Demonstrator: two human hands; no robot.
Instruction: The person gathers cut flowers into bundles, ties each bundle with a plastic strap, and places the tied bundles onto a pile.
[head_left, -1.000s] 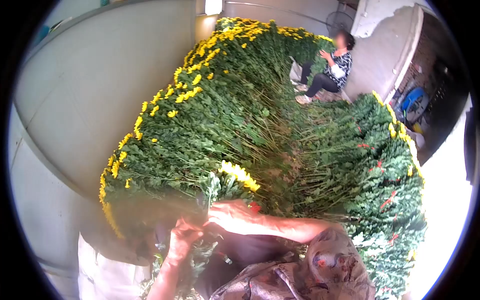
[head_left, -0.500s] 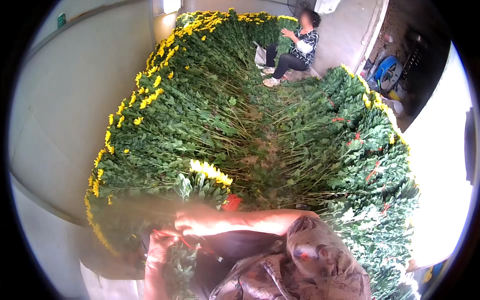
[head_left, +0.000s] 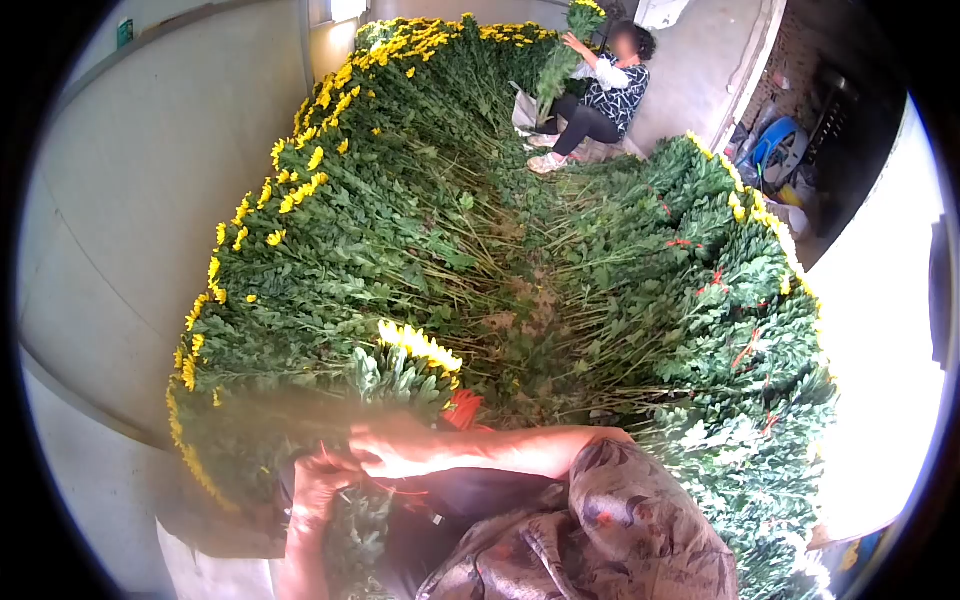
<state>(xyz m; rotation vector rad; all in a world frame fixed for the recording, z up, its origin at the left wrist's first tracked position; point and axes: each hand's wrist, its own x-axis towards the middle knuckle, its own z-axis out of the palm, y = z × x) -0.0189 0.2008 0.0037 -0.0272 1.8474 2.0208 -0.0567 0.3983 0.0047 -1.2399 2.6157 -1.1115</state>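
Low in the view, my left hand [head_left: 322, 478] and my right hand [head_left: 392, 445] are close together, fingers pinched around a thin red tie [head_left: 385, 484]. They are at a bunch of yellow flowers [head_left: 420, 346] with green leaves, whose stems run down past my hands toward my lap. Blur and glare hide part of the fingers. A tuft of red ties [head_left: 463, 409] shows just beyond my right forearm.
Flowers with yellow heads lie in a long pile [head_left: 350, 235] on the left. Bunches with red ties [head_left: 700, 300] line the right. A person [head_left: 612, 95] sits at the far end, holding a flower bunch [head_left: 560, 65]. Walls stand either side.
The view has swung right and downward since the first frame. The red tie now shows between my hands. The other person's bunch has been raised.
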